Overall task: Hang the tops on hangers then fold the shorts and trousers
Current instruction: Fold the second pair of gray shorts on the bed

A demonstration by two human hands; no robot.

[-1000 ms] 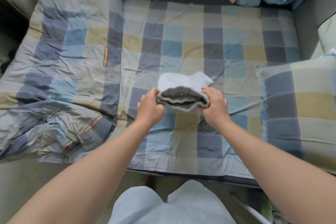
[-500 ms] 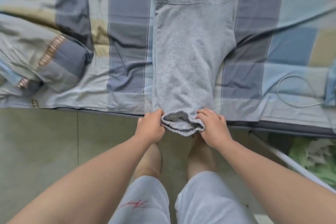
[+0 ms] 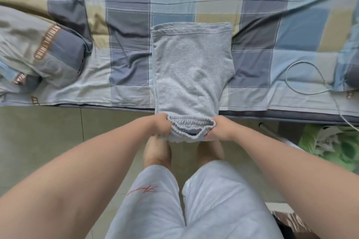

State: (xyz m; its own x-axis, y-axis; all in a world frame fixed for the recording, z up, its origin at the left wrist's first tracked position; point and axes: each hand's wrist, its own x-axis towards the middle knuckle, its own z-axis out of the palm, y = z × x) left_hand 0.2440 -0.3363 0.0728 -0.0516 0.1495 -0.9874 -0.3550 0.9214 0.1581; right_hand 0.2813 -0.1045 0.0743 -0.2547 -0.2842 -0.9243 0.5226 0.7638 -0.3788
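Grey knitted shorts (image 3: 192, 68) with an elasticated waistband (image 3: 191, 128), folded in half lengthwise, lie flat on a bed covered by a checked sheet of blue, grey and beige squares (image 3: 128, 15). The leg hems point toward the far side of the bed, and the crotch curve shows along the right edge of the garment. The waistband end overhangs the near edge of the bed, above the pale tiled floor (image 3: 38, 132).

Both hands grip the waistband. The left hand (image 3: 161, 125) has its fingers curled round the left end, and the right hand (image 3: 219, 128) has its fingers curled round the right end, so that the gathered band gapes open between them.

A bunched quilt in the same checked fabric, with brown lettered tape (image 3: 48, 48), lies on the left part of the bed, well apart from the shorts. A thin white cable (image 3: 310, 75) loops over the sheet near the right edge and runs under a blue-checked pillow (image 3: 347, 68). The person wears pale blue shorts with red script embroidery (image 3: 155, 200). Green leaf-patterned material (image 3: 330, 141) lies on the floor at the right.
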